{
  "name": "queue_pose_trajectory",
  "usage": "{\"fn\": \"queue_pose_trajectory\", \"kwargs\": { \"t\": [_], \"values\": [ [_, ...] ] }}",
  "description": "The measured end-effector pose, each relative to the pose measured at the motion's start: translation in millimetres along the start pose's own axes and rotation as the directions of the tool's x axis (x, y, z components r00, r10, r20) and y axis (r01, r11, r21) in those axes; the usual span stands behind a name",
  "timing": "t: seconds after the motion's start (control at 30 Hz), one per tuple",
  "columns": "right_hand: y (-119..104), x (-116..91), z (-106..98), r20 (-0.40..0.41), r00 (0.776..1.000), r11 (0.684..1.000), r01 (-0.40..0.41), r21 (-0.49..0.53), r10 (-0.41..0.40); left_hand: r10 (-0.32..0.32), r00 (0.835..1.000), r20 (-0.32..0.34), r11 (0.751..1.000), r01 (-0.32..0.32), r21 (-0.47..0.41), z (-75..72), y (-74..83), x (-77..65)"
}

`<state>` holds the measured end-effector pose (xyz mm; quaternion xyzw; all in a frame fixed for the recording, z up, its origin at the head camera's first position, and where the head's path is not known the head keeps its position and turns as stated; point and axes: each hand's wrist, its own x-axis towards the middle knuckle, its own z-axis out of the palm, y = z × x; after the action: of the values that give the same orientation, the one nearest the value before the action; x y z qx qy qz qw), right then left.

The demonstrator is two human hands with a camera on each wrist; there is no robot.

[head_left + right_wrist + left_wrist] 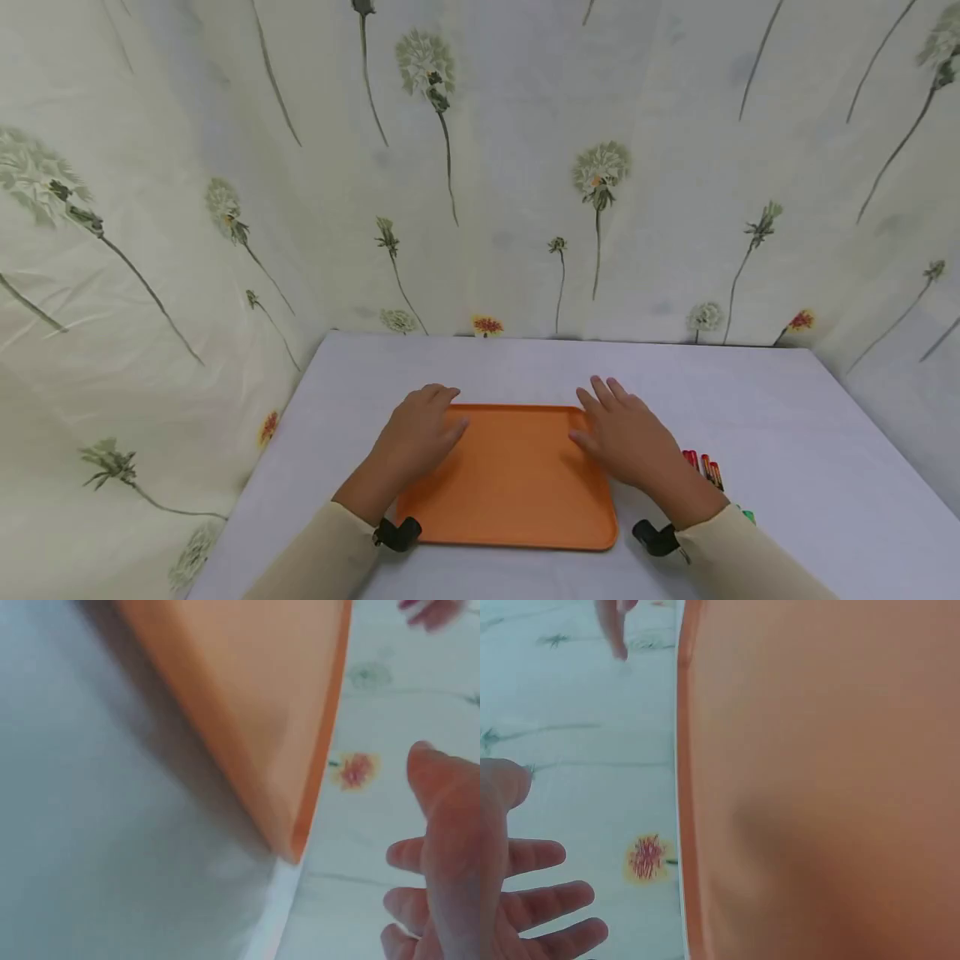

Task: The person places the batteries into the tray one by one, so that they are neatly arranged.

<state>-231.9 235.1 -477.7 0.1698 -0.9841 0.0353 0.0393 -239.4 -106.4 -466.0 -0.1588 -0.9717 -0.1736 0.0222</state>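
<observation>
An orange rectangular tray (513,479) with a low raised rim lies flat on the white table. My left hand (420,432) is over the tray's left side, thumb spread from relaxed fingers. Over the tray's right side is my right hand (628,435), its fingers extended and spread toward the far edge. Both hands hold nothing. In the left wrist view, the left hand's fingers (551,904) show apart from one another beside the tray rim (688,787). The right wrist view shows the right hand (454,847) near a tray corner (292,844).
Several slim red objects (706,467) lie on the table (810,467), partly hidden behind the right forearm. A bit of something green (749,517) shows beside the right sleeve. A cloth printed with dandelions (510,167) stands behind the table and along its sides.
</observation>
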Motion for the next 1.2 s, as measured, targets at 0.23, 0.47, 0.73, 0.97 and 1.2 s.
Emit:
{"fn": "queue_pose_trajectory", "kwargs": {
  "t": [0.23, 0.47, 0.73, 0.97, 1.2],
  "values": [
    [27.0, -24.6, -12.3, -0.044, 0.996, 0.987, -0.065, 0.150, 0.073, -0.170, 0.981, -0.097, 0.950, 0.137, -0.279, -9.8, -38.4, -17.3],
    [63.5, -60.9, -30.2, 0.002, 0.975, 0.948, -0.218, 0.234, 0.223, -0.368, 0.928, -0.055, 0.862, 0.318, -0.394, -1.8, -67.5, -28.8],
    [121.9, -113.3, -35.2, 0.199, 0.917, 0.881, -0.391, 0.266, 0.346, -0.426, 0.903, 0.046, 0.768, 0.388, -0.509, 16.3, -84.7, -32.8],
    [150.5, -161.2, -6.0, 0.354, 0.843, 0.809, -0.511, 0.291, 0.406, -0.378, 0.921, 0.094, 0.725, 0.358, -0.588, 29.7, -87.8, -33.8],
    [154.3, -178.2, 15.7, 0.395, 0.842, 0.793, -0.506, 0.339, 0.368, -0.372, 0.924, 0.085, 0.745, 0.352, -0.566, 31.2, -84.7, -35.1]
  ]
}}
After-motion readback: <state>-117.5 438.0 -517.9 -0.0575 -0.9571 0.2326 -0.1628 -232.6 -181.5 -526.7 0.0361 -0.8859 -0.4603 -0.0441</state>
